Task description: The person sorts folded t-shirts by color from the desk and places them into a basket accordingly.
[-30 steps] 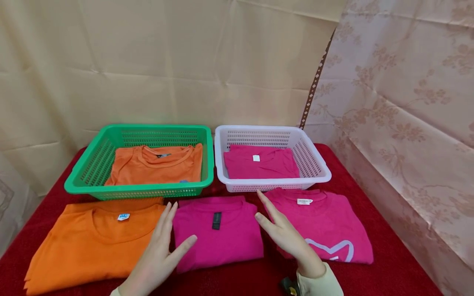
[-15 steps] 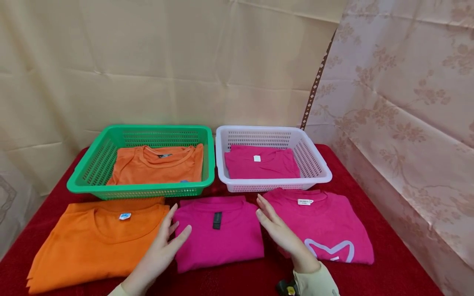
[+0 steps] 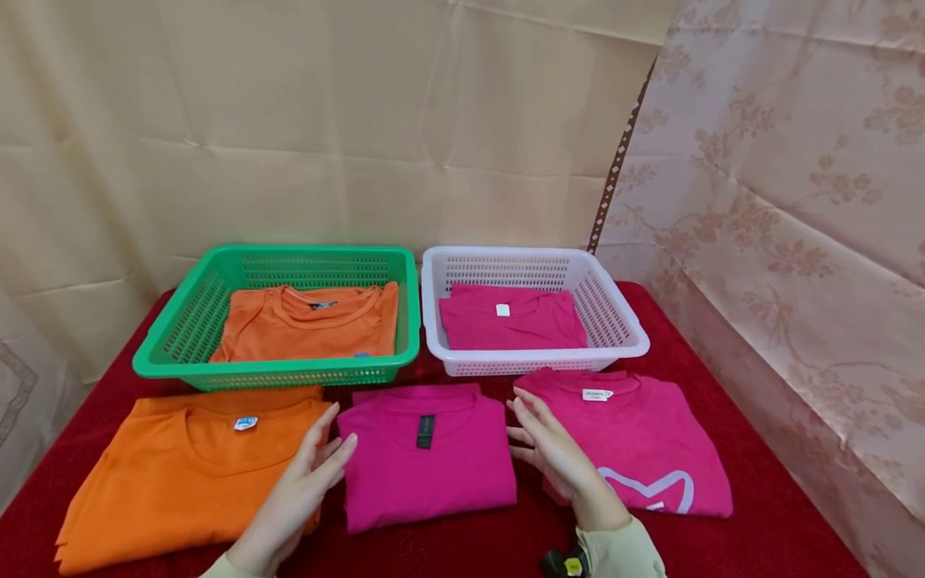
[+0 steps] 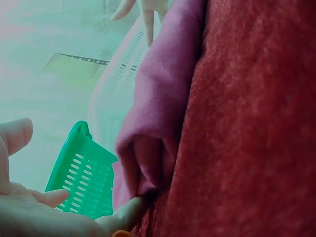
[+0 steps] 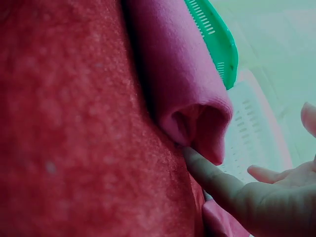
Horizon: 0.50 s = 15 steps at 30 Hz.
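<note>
A folded magenta T-shirt with a dark neck label lies front centre between both hands. At its left side is my left hand, fingers extended and thumb raised. My right hand stands at the opposite side, its fingers slightly bent. In the left wrist view one fingertip meets the low edge of the folded T-shirt, close to the cloth. A fingertip in the right wrist view likewise reaches the bottom edge of the T-shirt. Neither hand curls round the fabric.
Left lies a folded orange T-shirt; right, a folded pink T-shirt with a star print. Behind stand a green basket holding an orange T-shirt and a white basket holding a pink T-shirt. Red cloth covers the table.
Both hands have lowered to the magenta T-shirt's sides. The left hand shifted slightly left, with its thumb no longer over the shirt, and the right hand's fingers spread. The shirts stay in place.
</note>
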Motion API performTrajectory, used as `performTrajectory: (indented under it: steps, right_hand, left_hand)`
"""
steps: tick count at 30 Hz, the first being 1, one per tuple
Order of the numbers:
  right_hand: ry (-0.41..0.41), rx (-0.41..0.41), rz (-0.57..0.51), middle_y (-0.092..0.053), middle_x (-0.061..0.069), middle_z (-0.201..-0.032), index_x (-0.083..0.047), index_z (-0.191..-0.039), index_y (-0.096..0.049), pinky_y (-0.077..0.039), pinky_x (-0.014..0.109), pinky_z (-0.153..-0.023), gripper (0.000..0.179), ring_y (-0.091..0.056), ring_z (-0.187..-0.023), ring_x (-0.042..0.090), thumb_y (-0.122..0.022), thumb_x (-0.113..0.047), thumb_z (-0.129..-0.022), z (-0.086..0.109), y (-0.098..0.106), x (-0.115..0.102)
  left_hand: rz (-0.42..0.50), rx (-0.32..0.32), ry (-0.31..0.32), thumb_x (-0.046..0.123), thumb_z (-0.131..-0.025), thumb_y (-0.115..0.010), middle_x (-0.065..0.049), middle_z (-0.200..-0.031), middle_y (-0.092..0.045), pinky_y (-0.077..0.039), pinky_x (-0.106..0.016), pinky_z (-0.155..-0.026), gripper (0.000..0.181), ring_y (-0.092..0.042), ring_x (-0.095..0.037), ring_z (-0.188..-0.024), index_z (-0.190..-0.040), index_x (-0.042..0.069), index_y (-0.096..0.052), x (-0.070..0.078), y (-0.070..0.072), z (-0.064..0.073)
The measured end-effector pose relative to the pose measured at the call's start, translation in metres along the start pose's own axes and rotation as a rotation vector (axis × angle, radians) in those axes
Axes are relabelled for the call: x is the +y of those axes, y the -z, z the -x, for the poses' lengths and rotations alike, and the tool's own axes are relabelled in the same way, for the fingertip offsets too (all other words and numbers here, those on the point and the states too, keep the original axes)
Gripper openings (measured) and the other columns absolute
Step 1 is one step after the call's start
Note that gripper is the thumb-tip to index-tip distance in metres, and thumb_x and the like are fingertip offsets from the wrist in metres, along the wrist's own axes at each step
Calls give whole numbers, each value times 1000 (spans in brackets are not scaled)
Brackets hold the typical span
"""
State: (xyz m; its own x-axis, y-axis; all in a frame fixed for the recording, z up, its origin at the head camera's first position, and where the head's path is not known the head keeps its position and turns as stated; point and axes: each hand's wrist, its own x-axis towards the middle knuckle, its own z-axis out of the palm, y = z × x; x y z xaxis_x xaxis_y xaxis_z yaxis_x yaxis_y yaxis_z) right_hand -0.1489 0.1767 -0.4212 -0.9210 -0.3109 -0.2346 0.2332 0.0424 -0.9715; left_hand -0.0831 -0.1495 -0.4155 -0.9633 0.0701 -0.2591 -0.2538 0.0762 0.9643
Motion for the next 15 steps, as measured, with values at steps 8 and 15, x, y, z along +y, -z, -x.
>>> performTrajectory:
  steps: [8, 15]
  right_hand:
    - [-22, -48, -25, -13, 24, -163, -5, -156, -9, -50, 31, -93, 66, -60, -107, 14, -41, -35, -107, -1, 4, 1]
    - [-65, -54, -81, -13, 22, -161, -8, -156, -11, -52, 33, -87, 67, -61, -100, 13, -46, -35, -105, -4, 3, 4]
  left_hand:
    - [128, 1, 3, 40, -106, -44, -25, -163, -7, -37, -57, -110, 71, -21, -44, -147, -160, 19, -4, -3, 5, -2]
    - [228, 6, 65, 45, -105, -43, -21, -159, -21, -45, -38, -101, 68, -39, -43, -138, -158, 21, -9, -5, 10, -6]
